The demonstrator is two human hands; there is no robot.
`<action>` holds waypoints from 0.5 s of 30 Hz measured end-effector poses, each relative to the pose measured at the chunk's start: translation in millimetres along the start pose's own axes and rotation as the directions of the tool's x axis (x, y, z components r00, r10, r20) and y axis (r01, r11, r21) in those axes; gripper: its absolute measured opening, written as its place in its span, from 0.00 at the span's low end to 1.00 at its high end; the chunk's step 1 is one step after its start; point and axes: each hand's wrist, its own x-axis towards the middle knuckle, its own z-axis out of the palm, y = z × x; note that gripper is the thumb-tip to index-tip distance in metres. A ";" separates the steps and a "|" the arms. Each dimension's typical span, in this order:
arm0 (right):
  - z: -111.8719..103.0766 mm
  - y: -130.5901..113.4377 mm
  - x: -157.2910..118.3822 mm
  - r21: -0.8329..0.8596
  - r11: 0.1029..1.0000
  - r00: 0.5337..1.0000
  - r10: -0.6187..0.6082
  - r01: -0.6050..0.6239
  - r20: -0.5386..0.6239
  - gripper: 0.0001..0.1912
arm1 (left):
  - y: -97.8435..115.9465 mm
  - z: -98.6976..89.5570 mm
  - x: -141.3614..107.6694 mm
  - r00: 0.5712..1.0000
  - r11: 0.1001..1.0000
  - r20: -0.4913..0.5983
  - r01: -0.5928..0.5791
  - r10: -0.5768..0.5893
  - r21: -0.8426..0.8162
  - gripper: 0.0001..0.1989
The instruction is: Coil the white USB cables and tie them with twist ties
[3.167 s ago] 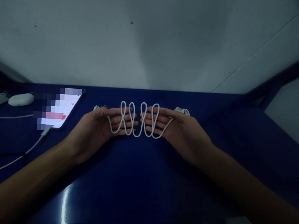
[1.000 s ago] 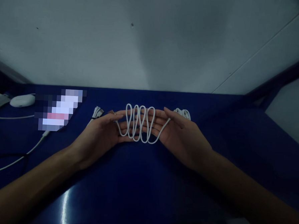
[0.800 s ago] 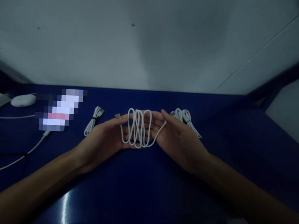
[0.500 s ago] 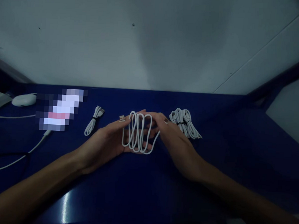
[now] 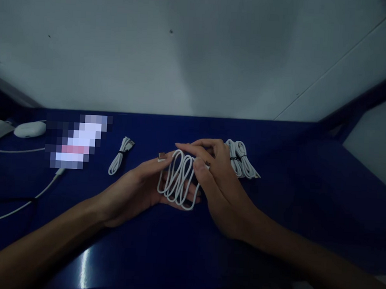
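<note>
Blue table under dim light. Left hand, palm up: grip holding one end of looped white cable; right hand: grip pinching other end. Cable lies between hands. Tied cable bundle beyond left wrist, tied cables beside right hand. Farther left, lit phone, blurred; white rounded case, contents hidden. Gray wall behind.

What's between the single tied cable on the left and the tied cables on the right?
In the head view, both hands and the looped white cable they hold: left hand toward the single cable, right hand toward the tied cables.
</note>
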 end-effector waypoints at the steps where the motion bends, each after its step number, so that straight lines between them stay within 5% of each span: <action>1: 0.1 0.4 -0.3 -0.007 1.000 1.000 -0.001 0.001 -0.003 0.27 | -0.1 0.2 -0.6 1.000 1.000 0.002 -0.003 0.003 0.001 0.18; 15: 0.5 7.8 8.0 -0.057 0.998 0.996 -0.025 0.030 0.083 0.26 | -2.4 3.4 -3.7 0.999 0.996 0.040 0.009 -0.013 0.093 0.21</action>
